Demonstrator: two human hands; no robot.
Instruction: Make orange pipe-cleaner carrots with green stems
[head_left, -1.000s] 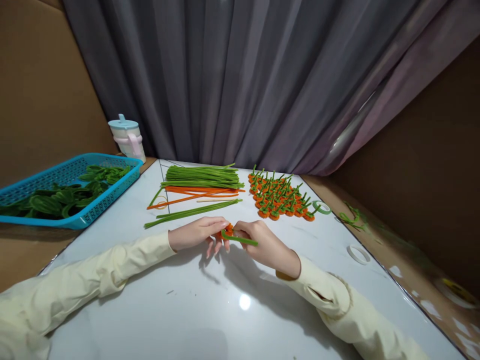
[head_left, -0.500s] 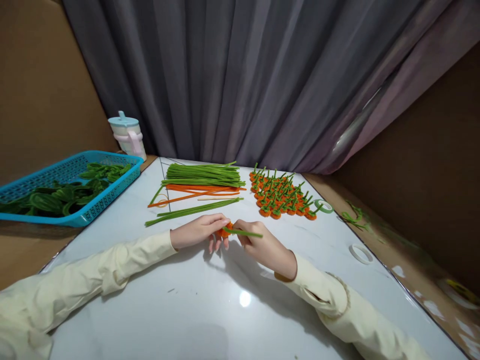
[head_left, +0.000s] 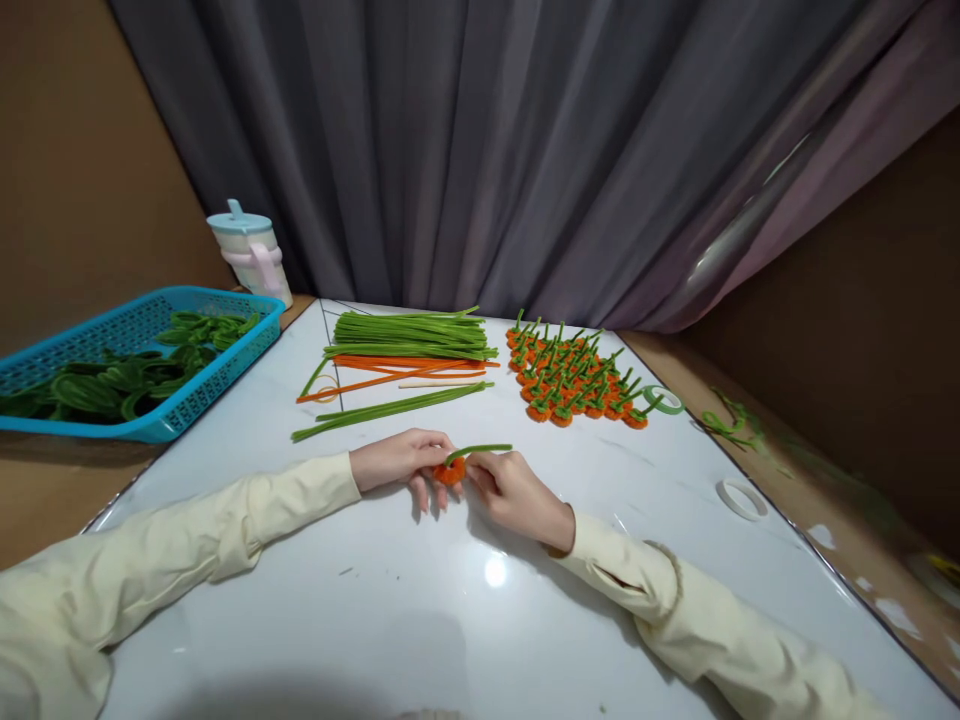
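Observation:
My left hand (head_left: 401, 462) is closed on a small round orange pipe-cleaner fruit (head_left: 450, 472), thumb and index finger at its side and the other fingers hanging below. From its top a green pipe-cleaner stem (head_left: 484, 449) bends to the right, over my right hand's knuckles. Close against the fruit's right side, my right hand (head_left: 517, 495) has its fingers curled in a pinch; what lies between the fingertips is hidden. Past the hands, several similar orange fruits with green stems (head_left: 574, 375) stand in rows at the right.
Green pipe cleaners (head_left: 412, 335) are bundled at the back, with orange pipe cleaners (head_left: 375, 375) and loose green pipe cleaners (head_left: 390, 412) in front. A blue basket (head_left: 169, 425) holds green leaf shapes beside a lidded cup (head_left: 251, 255). Tape rolls (head_left: 664, 400) (head_left: 742, 500) lie right.
The orange fruit has turned so more of it shows, and its green stem now arches upward across my right hand. My right hand has shifted slightly left. The camera view has tilted a little.

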